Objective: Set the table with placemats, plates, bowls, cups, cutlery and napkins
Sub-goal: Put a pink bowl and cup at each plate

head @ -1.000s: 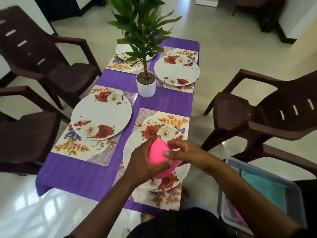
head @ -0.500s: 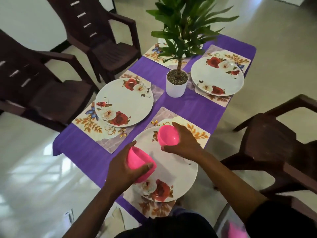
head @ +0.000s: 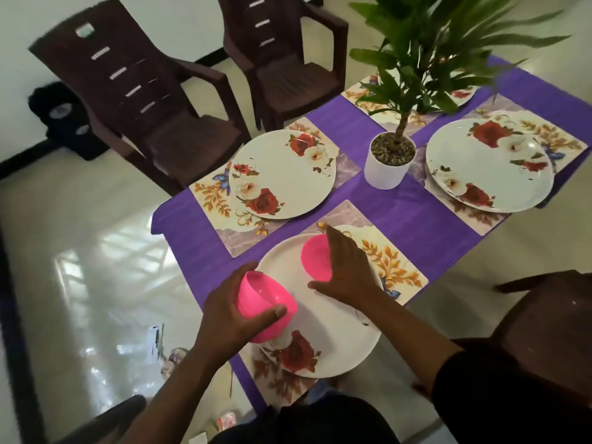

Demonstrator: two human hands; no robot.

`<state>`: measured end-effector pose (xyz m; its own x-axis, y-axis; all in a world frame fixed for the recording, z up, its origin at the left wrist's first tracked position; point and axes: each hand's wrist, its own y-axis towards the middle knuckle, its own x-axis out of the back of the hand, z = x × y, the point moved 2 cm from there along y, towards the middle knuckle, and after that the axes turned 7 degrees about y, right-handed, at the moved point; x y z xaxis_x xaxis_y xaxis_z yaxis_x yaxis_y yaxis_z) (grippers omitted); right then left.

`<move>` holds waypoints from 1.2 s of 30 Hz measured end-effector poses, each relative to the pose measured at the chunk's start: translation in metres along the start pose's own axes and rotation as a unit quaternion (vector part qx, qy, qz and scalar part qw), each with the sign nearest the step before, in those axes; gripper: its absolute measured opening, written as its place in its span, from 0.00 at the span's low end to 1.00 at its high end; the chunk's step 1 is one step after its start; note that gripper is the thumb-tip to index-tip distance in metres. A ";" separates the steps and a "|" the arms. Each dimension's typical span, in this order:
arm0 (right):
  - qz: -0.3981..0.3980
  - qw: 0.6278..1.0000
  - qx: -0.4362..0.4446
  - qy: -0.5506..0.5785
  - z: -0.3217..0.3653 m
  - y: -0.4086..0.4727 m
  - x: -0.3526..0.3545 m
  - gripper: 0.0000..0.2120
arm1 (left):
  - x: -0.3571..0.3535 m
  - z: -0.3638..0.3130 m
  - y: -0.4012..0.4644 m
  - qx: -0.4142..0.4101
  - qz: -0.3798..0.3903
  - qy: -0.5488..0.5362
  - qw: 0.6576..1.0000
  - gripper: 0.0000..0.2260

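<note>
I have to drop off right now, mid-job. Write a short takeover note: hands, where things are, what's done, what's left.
Left hand grips a pink bowl over the near plate.
Right hand holds a second pink bowl at that plate's far side.
Done: four placemats laid; plates on three of them; the fourth place is hidden behind the potted plant.
Left: set bowls at each place, then cups, cutlery and napkins; none of these in view.

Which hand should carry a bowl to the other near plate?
Left, probably. The left hand holds a free bowl on that plate's side; the right hand is setting its own down.
</note>
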<state>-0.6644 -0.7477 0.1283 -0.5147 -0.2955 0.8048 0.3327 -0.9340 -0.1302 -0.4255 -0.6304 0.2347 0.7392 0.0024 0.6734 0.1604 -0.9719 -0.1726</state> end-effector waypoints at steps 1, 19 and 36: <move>-0.009 1.000 0.007 0.001 0.002 -0.002 0.005 0.63 | -0.001 -0.001 0.000 -0.002 0.001 -0.007 1.000 0.42; 0.112 0.923 -0.131 0.345 0.069 -0.088 0.100 0.45 | -0.039 -0.080 0.012 -0.183 0.044 0.053 0.981 0.49; 0.115 0.838 -0.154 0.511 -0.174 -0.008 0.279 0.29 | -0.191 -0.230 0.124 -0.126 0.096 0.042 0.986 0.53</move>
<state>-0.9481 -0.8574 0.2538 -0.9250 -0.3459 -0.1570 0.3773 -0.7892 -0.4846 -0.6970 -0.8057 0.2501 0.6811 -0.1963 0.7054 -0.1526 -0.9803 -0.1255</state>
